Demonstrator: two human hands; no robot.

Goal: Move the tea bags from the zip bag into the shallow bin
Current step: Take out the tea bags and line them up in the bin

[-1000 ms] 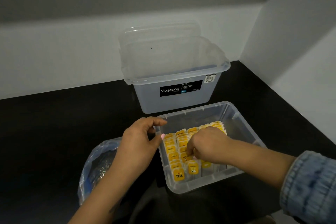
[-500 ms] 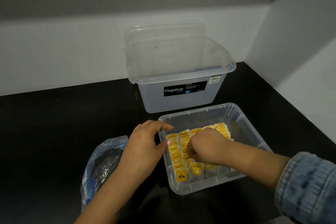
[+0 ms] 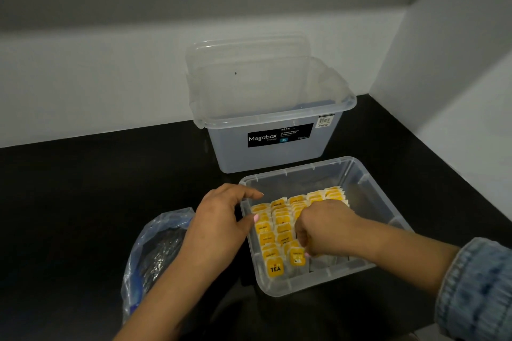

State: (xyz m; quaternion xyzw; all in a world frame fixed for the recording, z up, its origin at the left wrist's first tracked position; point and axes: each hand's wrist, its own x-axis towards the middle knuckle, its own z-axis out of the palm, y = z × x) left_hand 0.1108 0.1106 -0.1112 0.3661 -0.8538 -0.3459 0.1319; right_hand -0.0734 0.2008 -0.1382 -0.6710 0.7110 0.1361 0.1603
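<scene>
A clear shallow bin [image 3: 313, 289] sits on the black counter and holds several rows of yellow-labelled tea bags [image 3: 266, 232] standing on edge. My right hand [image 3: 327, 227] is inside the bin with its fingers curled down, pinching a tea bag at the near end of the rows. My left hand [image 3: 219, 224] rests at the bin's left rim, fingers arched over the edge and thumb touching the leftmost row. The crumpled bluish zip bag [image 3: 155, 252] lies left of the bin, partly under my left forearm; its contents are unclear.
A tall clear Megabox tub [image 3: 277, 158] stands right behind the shallow bin, with clear lids [image 3: 249, 72] propped inside it. White walls close off the back and the right side. Black counter [image 3: 83, 202] stretches away to the left.
My right hand has slid a little toward the near end of the tea bag rows. My left hand has stayed at the bin's left rim.
</scene>
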